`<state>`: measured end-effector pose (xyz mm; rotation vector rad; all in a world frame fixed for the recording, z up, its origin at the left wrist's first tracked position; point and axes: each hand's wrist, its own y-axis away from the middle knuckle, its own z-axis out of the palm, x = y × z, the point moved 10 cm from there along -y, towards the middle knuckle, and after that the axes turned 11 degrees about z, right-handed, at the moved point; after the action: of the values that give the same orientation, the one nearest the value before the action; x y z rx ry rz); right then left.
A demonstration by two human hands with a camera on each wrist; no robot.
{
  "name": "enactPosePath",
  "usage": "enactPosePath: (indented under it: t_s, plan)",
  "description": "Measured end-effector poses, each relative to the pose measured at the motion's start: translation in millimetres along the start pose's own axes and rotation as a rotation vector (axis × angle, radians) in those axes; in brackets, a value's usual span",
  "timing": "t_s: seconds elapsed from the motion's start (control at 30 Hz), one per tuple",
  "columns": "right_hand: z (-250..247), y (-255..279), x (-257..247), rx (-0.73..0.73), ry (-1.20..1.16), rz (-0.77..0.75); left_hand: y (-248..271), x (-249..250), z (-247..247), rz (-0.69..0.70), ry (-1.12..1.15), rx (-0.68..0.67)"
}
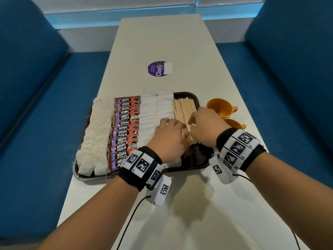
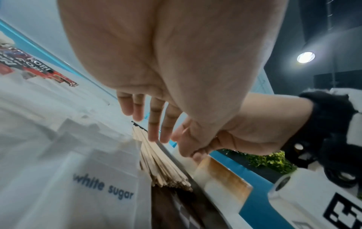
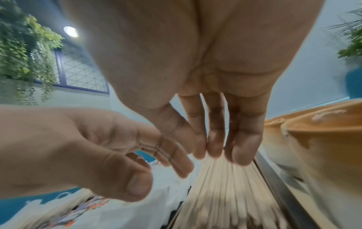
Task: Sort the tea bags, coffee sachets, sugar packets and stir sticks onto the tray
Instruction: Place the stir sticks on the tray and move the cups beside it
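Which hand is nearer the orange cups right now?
Right. The right hand is over the stir sticks at the tray's cup-side edge, just beside the orange cups. The left hand sits farther away, over the sugar packets.

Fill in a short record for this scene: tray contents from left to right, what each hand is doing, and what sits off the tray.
tray: dark, on white table
tray order, left to right: tea bags; coffee sachets; sugar packets; stir sticks
left hand: over the sticks, fingers straight
right hand: fingers straight, tips on the sticks
off tray: two orange cups, to its right
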<state>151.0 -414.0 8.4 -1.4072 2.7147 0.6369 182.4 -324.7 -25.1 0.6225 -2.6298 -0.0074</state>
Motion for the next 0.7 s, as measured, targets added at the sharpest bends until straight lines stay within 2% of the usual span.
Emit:
enactPosePath:
  t_s: [0.07,0.17,0.33,0.53,0.7]
  plan:
    - [11.0,13.8,6.9,-0.056,-0.010,-0.002,8.8,11.1,-0.8,0.048,-0.038,-0.022]
    - [38.9,29.1,15.5,-0.151,0.080,0.022,16.5,19.9,11.3,0.074,-0.093,-0.131]
    - [55.2,31.1,10.3,-0.140,0.222,-0.041,17.9,30.7,33.1,0.129,-0.184,-0.238]
    - [51.5,18.0,7.7,-0.120,0.167,-0.061,8.4,30.9,28.8,0.126,-0.272,-0.193]
    - [51.6,12.2,9.4,-0.105,0.120,-0.042,3.7,27.4,27.2,0.115,-0.241,-0.168]
